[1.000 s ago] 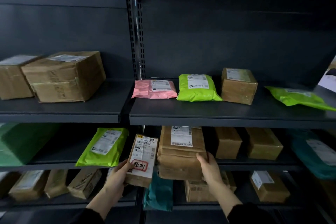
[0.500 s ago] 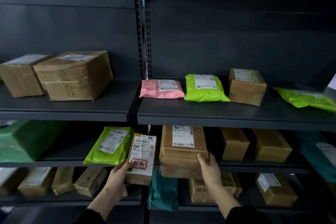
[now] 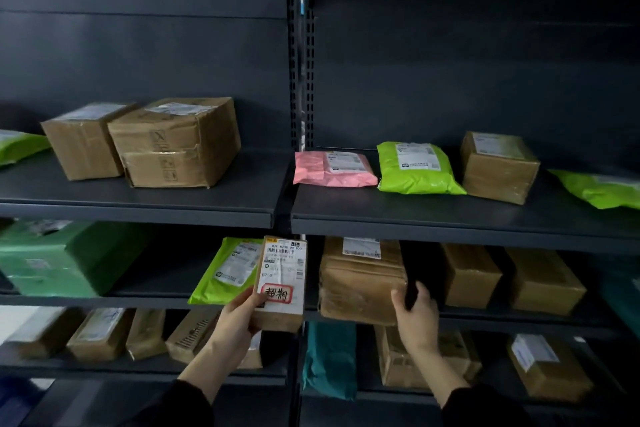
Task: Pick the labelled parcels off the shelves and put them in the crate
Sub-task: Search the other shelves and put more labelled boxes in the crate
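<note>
Head view: our left grip (image 3: pixel 235 322) is clasped round a small brown cardboard box w/ white label & red-ringed stamp (image 3: pixel 280 282), held off the shelves. Right grip (image 3: pixel 415 319) grasps the right edge of a big tape-wrapped brown parcel (image 3: pixel 362 282), which sits on the middle shelf (image 3: pixel 478 317). Crate not in view. Many pkgs left, so we judge it's early.

At the lower centre of the frame the left hand (image 3: pixel 235 326) holds a small brown box (image 3: pixel 282 282) upright, its white label with a red-framed stamp facing the camera. Just right of it, the right hand (image 3: pixel 415 319) grips the right edge of a large brown parcel (image 3: pixel 360 284) on the middle shelf (image 3: pixel 519 318). Above lie a pink mailer (image 3: pixel 332 168), a green mailer (image 3: pixel 415 168) and a brown carton (image 3: pixel 498 166).
</note>
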`<state>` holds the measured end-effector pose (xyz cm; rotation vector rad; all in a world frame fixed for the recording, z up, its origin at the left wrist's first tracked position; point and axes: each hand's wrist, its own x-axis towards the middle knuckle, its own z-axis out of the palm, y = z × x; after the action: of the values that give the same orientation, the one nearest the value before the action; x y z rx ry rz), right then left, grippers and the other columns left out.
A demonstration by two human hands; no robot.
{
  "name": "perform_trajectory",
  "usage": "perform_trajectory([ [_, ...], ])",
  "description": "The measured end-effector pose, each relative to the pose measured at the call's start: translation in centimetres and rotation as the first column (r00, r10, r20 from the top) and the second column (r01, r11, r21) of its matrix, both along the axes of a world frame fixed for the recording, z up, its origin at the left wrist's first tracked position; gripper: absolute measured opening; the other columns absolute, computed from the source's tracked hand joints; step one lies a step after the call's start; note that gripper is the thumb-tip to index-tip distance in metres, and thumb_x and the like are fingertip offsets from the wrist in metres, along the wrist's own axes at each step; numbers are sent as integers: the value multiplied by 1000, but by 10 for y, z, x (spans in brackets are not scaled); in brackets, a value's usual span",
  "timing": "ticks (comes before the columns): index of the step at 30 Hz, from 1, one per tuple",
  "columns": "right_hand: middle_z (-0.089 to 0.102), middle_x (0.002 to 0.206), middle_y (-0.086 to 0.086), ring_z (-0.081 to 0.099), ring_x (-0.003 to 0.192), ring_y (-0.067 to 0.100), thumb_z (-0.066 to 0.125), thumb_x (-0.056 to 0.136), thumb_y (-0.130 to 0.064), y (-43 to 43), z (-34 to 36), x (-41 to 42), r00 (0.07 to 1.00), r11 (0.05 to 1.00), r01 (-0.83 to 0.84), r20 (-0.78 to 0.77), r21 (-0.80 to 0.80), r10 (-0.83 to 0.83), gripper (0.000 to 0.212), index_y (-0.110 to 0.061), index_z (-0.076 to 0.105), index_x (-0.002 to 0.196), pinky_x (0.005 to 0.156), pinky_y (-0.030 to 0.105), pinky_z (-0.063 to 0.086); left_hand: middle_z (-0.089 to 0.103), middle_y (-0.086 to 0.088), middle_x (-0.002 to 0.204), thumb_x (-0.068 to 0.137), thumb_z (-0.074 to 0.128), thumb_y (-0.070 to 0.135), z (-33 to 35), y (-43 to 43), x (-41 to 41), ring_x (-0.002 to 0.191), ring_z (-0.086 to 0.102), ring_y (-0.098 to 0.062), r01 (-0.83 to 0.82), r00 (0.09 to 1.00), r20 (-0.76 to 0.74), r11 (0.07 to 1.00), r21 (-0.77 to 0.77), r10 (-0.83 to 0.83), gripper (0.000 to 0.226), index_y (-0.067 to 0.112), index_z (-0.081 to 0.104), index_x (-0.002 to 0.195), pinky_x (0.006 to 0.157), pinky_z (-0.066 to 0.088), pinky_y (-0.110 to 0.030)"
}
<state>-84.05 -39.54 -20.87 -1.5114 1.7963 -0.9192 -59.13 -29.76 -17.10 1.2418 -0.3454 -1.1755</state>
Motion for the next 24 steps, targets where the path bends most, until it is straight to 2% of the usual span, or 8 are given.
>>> perform_trajectory([
  [4, 48, 132, 23, 46, 122, 34, 56, 90, -30, 20, 1, -16, 992, 996, -50, -124, -78, 40, 59, -3, 37, 139, 100, 40, 41, 74, -9, 77, 90, 53, 1, 3, 2, -9, 83, 63, -26, 28, 999, 22, 999, -18, -28, 12, 5, 61, 98, 80, 49, -35],
  [8, 42, 139, 19, 38, 129, 32, 54, 91, -32, 33, 4, -33, 983, 993, -84, -170, -83, 69, 60, -7, 34, 141, 103, 38, 36, 67, -16, 94, 90, 53, 2, 6, 8, -20, 86, 63, -27, 52, 998, 38, 998, -22, -52, 14, 1, 58, 103, 79, 49, -35],
  [15, 39, 142, 16, 34, 133, 29, 54, 92, -32, 39, 8, -68, 986, 990, -109, -138, -84, 97, 59, -8, 33, 141, 105, 39, 35, 68, -16, 93, 90, 54, 1, 17, 21, -43, 86, 63, -27, 28, 995, 96, 998, -60, -22, 12, 1, 60, 100, 84, 48, -37],
  [18, 38, 143, 15, 34, 133, 29, 53, 92, -32, 39, 7, -90, 983, 987, -136, -134, -86, 124, 58, -7, 34, 141, 107, 39, 34, 67, -17, 96, 90, 54, 3, 20, 28, -57, 88, 63, -28, -12, 992, 128, 996, -84, 23, 15, 0, 59, 104, 91, 46, -40],
  [20, 39, 143, 14, 35, 133, 28, 52, 92, -33, 39, 6, -105, 980, 983, -163, -129, -88, 151, 58, -8, 34, 141, 107, 38, 34, 68, -16, 95, 90, 54, 4, 20, 33, -71, 84, 66, -25, -17, 989, 146, 995, -97, 31, 14, -1, 59, 103, 85, 52, -36],
  [22, 38, 144, 13, 34, 134, 26, 52, 92, -34, 39, 4, -124, 977, 977, -194, -110, -84, 185, 58, -9, 33, 141, 107, 37, 34, 71, -13, 88, 90, 53, 3, 21, 38, -95, 75, 68, -21, -23, 988, 152, 994, -103, 38, 10, 0, 60, 97, 66, 59, -26],
  [24, 37, 145, 12, 33, 135, 26, 52, 93, -34, 39, 4, -146, 972, 972, -226, -84, -69, 220, 59, -10, 32, 142, 108, 36, 33, 74, -8, 77, 91, 52, 2, 20, 41, -126, 71, 68, -20, -22, 985, 165, 995, -99, 38, 9, 1, 60, 93, 56, 58, -21],
])
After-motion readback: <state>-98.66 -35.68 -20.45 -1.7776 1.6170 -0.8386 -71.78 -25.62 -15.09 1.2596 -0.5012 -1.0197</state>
